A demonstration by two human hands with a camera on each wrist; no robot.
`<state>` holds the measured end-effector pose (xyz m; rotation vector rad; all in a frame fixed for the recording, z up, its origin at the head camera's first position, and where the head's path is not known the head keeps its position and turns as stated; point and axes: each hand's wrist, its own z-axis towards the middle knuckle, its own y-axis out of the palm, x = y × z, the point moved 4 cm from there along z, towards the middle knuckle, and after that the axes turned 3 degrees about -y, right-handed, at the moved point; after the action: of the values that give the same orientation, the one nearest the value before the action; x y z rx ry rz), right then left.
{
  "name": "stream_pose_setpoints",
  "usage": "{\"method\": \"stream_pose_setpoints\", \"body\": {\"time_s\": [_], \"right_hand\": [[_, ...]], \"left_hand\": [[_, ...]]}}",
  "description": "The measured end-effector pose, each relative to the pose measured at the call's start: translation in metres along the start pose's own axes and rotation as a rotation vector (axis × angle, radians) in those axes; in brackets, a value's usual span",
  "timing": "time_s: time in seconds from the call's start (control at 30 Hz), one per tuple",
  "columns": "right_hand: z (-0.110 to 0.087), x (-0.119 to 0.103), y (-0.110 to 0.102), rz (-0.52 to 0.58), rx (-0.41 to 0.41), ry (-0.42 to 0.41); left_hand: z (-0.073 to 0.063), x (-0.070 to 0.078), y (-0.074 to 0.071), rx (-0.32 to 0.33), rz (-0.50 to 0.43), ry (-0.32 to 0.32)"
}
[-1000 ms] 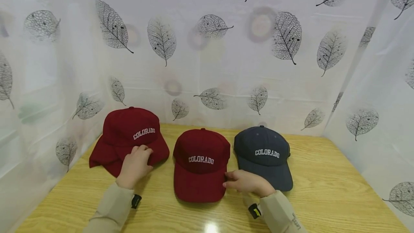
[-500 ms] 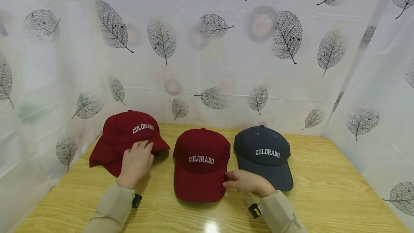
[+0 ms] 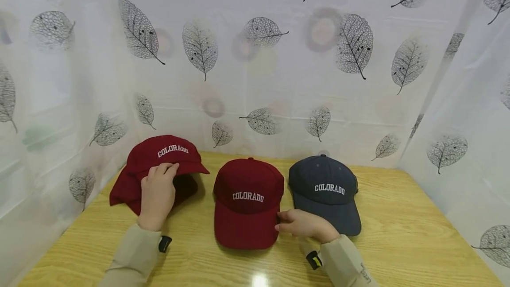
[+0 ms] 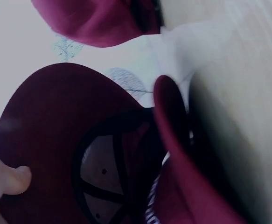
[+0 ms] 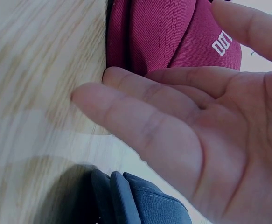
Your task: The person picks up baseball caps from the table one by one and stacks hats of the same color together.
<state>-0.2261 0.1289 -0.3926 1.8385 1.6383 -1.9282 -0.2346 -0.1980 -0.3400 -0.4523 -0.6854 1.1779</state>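
Head view shows caps in 3 places along the pale wood-grain surface, with only the left group being handled. There, the dark red fabric cap with white COLORADO lettering has its brim tipped up, the front of its crown leaning back. Beneath it lies another dark red cap with white lettering, clearest from the left wrist. So far, then, the upper cap seems only partly separated: its front is raised while its back does not look clear of what lies below. Folded red cloth pokes out on the left, and how many layers it makes cannot be told. The dark red baseball cap in the middle and the navy blue fabric cap sit upright side by side, brims toward the person, and look settled.

The left hand reaches up from its beige sleeve with the wrist low and the back of the hand showing; its fingers pinch the upper cap's brim, thumb pressed to the underside. The right hand points inward, palm sideways, between the middle cap and the navy one. Its fingers extend without grasping, tips beside the middle cap's brim; whether they touch it cannot be told.
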Motion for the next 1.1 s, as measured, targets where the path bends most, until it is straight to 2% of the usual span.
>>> {"method": "stream_pose_setpoints", "body": {"time_s": [0.2,0.43,0.77,1.03,1.1], "right_hand": [[0.0,-0.001,-0.001,-0.002,-0.001,-0.01],[-0.001,-0.003,-0.001,-0.004,0.001,-0.012],[0.0,-0.001,-0.001,-0.017,0.002,-0.018],[0.001,-0.001,0.0,-0.026,0.006,-0.038],[0.001,-0.002,0.0,-0.035,0.005,-0.041]], "left_hand": [[0.008,0.01,-0.025,0.145,-0.1,0.048],[0.011,0.033,-0.055,0.232,-0.25,0.072],[0.002,0.071,-0.095,0.362,-0.445,0.162],[-0.002,0.105,-0.115,0.475,-0.543,0.235],[-0.001,0.113,-0.118,0.486,-0.565,0.25]]}}
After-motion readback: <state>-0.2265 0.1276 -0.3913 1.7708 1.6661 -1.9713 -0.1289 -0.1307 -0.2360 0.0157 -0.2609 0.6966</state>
